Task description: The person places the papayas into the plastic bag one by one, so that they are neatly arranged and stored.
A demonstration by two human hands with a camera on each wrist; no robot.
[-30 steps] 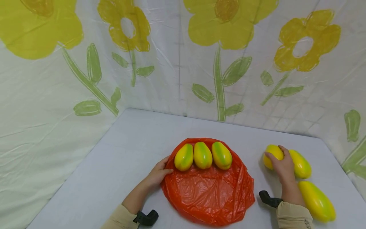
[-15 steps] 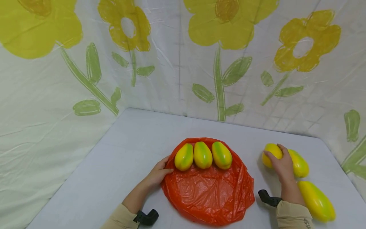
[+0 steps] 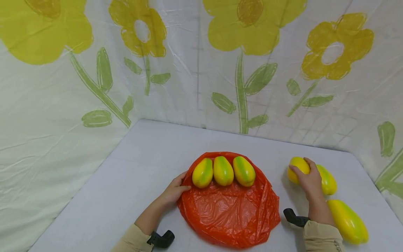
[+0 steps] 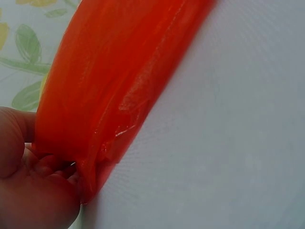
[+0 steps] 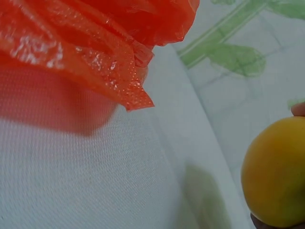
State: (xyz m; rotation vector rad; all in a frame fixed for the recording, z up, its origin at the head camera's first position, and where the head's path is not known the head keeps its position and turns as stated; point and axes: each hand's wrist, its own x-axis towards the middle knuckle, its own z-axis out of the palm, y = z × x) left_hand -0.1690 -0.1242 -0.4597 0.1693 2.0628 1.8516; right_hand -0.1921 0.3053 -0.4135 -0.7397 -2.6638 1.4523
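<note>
In the head view my left hand (image 3: pixel 174 190) holds the left rim of a red plastic bag (image 3: pixel 226 217). The left wrist view has the thumb on one side of the bag's edge (image 4: pixel 62 133) and curled fingers on the other. Three yellow-green papayas (image 3: pixel 223 171) lie in a row at the bag's far side. To the right, my right hand (image 3: pixel 311 180) grips another papaya (image 3: pixel 296 170), thumb at its near side. The right wrist view catches this papaya (image 5: pixel 279 171) at its right edge, with most of the hand out of frame.
A second papaya (image 3: pixel 327 180) sits just right of my right hand, partly hidden by it. A larger one (image 3: pixel 347 222) lies beside the right forearm. The white table (image 3: pixel 151 150) meets a flower-patterned curtain (image 3: pixel 189 87) at the back.
My right hand has moved slightly left and away with its papaya. The papaya behind that hand has also shifted a little left. The left hand and the bag stay still.
</note>
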